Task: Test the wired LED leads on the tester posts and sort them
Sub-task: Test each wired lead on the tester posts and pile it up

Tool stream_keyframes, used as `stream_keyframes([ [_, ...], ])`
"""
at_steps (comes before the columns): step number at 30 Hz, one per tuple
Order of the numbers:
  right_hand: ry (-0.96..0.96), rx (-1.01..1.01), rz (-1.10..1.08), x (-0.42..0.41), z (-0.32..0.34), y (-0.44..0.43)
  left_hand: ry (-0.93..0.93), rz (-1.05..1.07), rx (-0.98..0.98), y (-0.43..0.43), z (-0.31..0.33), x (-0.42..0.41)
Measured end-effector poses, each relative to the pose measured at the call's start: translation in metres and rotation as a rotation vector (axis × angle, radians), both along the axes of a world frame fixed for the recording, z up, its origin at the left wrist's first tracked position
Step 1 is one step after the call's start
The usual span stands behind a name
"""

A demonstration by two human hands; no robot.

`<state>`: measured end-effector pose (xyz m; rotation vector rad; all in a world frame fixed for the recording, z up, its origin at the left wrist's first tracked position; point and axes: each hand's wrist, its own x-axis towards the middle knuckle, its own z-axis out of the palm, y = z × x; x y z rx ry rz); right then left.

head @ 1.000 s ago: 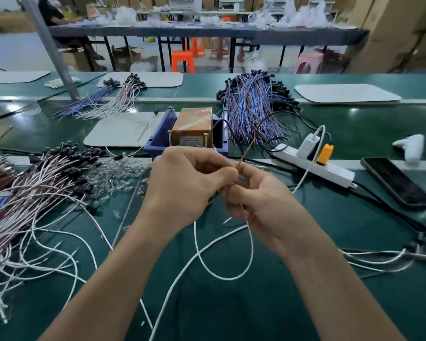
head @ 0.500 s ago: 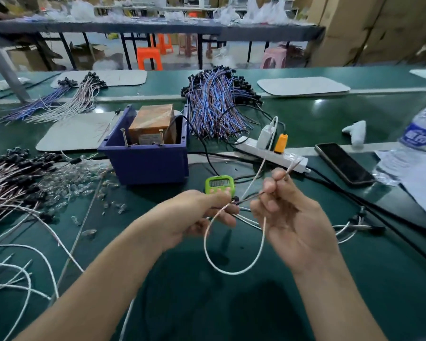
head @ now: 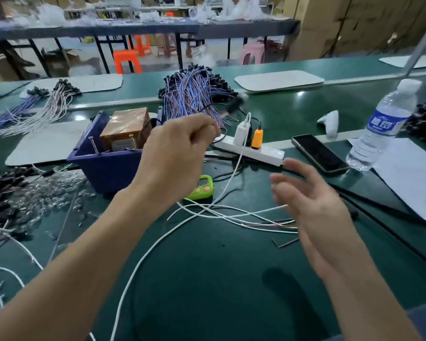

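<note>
While the left hand (head: 180, 153) was raised above the counter (head: 207, 279) with its fingers (head: 207, 129) curled tight toward the palm, a single LED lead (head: 233, 108) stood out from the fingertips. It slanted up and to the right, its dark head end smeared by blur in front of the pile of blue and purple leads (head: 190, 94). Whether those fingers pinched the lead or it was free of them could not be told. The right hand (head: 312, 205) hovered lower, fingers straight and spread, holding nothing, just above loose white wires (head: 219, 212) lying crossed on the counter. The blue bin (head: 108, 171) carrying the tester posts (head: 94, 145) sat just left of the raised hand. By its look, such a lead would be very light and limp, with thin insulation that could slip. The surest hold would be a pinch on the insulated wire close to one end, sparing the bare tips, which would likely bend easily.
</note>
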<state>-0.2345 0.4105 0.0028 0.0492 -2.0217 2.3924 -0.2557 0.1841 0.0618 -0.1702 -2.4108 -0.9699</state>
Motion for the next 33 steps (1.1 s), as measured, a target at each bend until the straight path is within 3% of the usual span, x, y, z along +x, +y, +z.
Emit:
stream_keyframes([
  [2,0.155,0.196,-0.253,-0.005,0.011,-0.011,0.135,0.035,-0.416,0.016,0.009,0.008],
  [5,0.325,0.392,-0.274,-0.01,0.023,-0.016,0.081,-0.042,-0.681,0.037,0.012,0.007],
  [10,0.3,0.433,0.004,-0.025,0.019,0.005,-0.139,-0.279,-0.568,0.05,0.007,-0.002],
  [17,0.183,0.664,-0.211,-0.042,-0.015,0.082,-0.155,-0.221,-0.448,0.023,-0.008,-0.007],
  [23,0.225,0.872,-0.342,-0.044,-0.043,0.099,-0.06,-0.134,-0.539,0.007,-0.049,-0.003],
  [28,0.184,1.069,-0.293,-0.052,-0.066,0.103,-0.109,-0.146,-0.558,0.013,-0.099,0.0],
  [33,0.181,1.077,-0.267,-0.053,-0.081,0.107,-0.251,-0.112,-0.407,0.004,-0.127,-0.003],
])
